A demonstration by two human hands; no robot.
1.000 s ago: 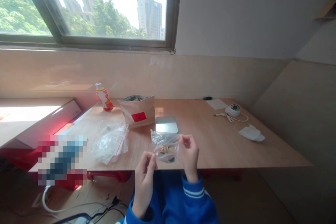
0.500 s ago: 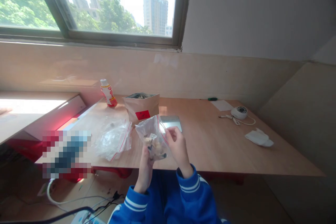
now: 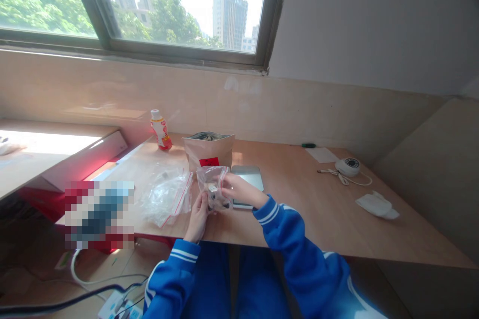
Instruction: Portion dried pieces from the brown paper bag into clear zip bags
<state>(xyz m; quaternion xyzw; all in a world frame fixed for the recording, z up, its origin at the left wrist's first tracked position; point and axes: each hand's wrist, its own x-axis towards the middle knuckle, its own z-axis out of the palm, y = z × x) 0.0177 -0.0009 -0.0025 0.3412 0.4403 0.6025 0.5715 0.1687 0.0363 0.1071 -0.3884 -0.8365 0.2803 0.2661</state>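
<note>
A small clear resealable plastic bag [image 3: 218, 202] with pale and dark small pieces inside is held above the table's front edge. My left hand [image 3: 197, 217] is closed on its lower left side, thumb against the plastic. My right hand [image 3: 241, 190] comes in from the right at the bag's mouth. Its fingertips are at or inside the bag, blurred by the plastic, so their grip does not show. Behind the bag stands an open kraft pouch [image 3: 207, 148] with a red label. A flat silver-topped device [image 3: 251, 178] lies partly under my right hand.
Several empty plastic bags [image 3: 164, 197] lie in a pile at left. A drink bottle [image 3: 160, 130] stands behind them. Toward the right are a white dome camera [image 3: 347, 166] with its cable, a sheet of paper [image 3: 322, 155], a green-handled tool [image 3: 309, 145] and a crumpled white item [image 3: 377, 205].
My right hand has gone from pinching the bag's upper right edge to reaching in at its mouth. The bag has been lifted slightly, and the view has shifted a little.
</note>
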